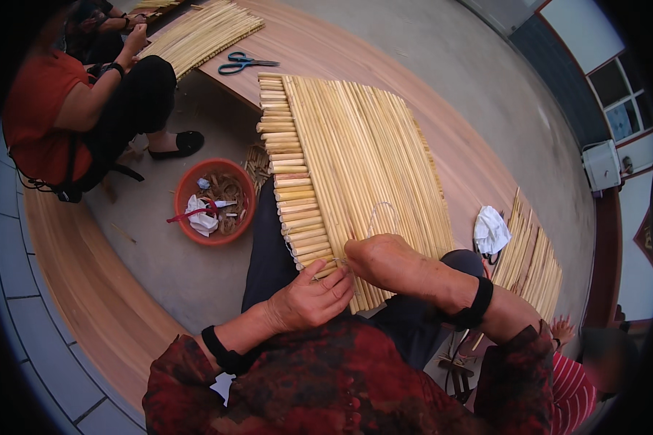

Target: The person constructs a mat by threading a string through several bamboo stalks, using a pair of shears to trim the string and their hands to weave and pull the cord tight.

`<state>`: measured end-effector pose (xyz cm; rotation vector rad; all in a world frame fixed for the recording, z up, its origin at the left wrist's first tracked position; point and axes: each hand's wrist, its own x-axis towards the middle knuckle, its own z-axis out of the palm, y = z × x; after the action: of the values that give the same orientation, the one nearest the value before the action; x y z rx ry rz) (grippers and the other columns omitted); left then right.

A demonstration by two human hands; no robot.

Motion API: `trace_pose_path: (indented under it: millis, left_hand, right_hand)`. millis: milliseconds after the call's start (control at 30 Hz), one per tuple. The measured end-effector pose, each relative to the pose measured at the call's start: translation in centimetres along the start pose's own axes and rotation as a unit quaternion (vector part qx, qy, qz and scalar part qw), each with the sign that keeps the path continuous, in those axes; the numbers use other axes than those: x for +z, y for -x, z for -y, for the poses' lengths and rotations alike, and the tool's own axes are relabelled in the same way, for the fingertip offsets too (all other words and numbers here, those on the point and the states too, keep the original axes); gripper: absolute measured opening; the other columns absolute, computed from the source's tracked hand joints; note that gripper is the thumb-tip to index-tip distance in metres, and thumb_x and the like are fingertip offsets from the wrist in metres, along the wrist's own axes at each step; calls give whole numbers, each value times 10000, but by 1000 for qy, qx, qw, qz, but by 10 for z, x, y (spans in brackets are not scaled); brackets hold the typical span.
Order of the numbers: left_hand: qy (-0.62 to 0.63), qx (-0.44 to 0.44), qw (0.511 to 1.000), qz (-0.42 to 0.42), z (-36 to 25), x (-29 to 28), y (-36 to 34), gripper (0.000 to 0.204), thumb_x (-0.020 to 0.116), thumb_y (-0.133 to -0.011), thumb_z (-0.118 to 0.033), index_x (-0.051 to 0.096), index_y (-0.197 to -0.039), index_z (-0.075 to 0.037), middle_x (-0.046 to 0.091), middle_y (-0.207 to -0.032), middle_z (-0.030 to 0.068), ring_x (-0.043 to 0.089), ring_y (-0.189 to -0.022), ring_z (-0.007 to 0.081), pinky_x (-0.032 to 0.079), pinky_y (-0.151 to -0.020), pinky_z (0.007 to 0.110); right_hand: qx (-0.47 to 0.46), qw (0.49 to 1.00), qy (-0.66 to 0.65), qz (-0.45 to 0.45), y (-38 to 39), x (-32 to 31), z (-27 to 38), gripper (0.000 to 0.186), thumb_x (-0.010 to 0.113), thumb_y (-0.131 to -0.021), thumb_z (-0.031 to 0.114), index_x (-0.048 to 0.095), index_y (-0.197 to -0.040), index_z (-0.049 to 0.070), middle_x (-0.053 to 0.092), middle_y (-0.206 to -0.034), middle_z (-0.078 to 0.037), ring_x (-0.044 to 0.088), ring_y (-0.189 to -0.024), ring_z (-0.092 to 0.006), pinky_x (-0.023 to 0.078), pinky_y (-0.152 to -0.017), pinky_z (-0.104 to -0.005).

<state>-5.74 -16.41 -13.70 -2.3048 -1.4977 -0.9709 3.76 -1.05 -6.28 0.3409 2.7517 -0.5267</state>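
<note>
A mat of straw-coloured reed stalks (370, 159) slopes from the table across my lap. Shorter stalk ends (292, 181) stick out along its left border. At the mat's near left corner, my left hand (313, 296) has its fingers curled and pressed on the stalk ends. Close beside it, my right hand (388, 261) rests over the mat, bent at the wrist and closed; its fingertips and whatever they pinch are hidden. A loop of thin pale thread (383, 205) rises over the mat just beyond that hand.
Blue-handled scissors (241, 64) lie on the wooden table (442, 116). An orange basin (213, 235) with scraps stands on the floor at left. Loose reeds (519, 254) and a white crumpled bag (492, 230) are at right. People sit at far left, near another mat (203, 32), and lower right.
</note>
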Motion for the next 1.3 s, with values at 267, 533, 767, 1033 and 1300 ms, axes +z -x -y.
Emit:
trace_pose_path:
  millis: [267,533,767,1033,1300]
  left_hand:
    - [8,-5,1000,-9,1,1,1,208,537,-718,-102,597,-914,-67,588,-968,64,557,-958,186,423,-811,395]
    - [21,-23,999,-12,2,1,5,213,535,-721,-105,600,-921,-67,593,-978,67,559,-959,175,425,-808,387]
    - [4,-4,1000,-7,3,1,5,196,532,-731,-118,598,-909,-68,590,-988,72,554,-971,183,421,-801,391]
    - [-9,-24,994,110,-4,-1,-4,274,540,-740,-174,586,-985,-60,560,-1066,75,499,-1070,198,318,-929,443]
    - [26,-59,984,169,-10,-16,-12,432,664,-661,-298,578,-1021,-76,536,-1097,98,479,-1091,242,267,-960,488]
  right_hand:
    - [-98,967,130,197,-34,-20,2,124,573,-708,202,565,-659,88,572,-597,-98,587,-601,-293,460,-517,-397]
    - [-32,993,-98,52,4,3,-10,199,566,-753,199,518,-654,33,513,-579,-166,535,-558,-343,424,-506,-411]
    - [-42,997,-26,66,8,-23,-12,219,609,-758,250,535,-739,45,528,-672,-128,548,-635,-317,444,-565,-383]
    - [-17,973,-109,-203,57,-36,-20,262,608,-781,198,540,-991,58,539,-926,-103,566,-795,-285,481,-646,-346]
    - [90,951,-207,-211,122,39,-55,166,573,-798,105,562,-953,45,554,-843,-122,573,-740,-288,465,-606,-329]
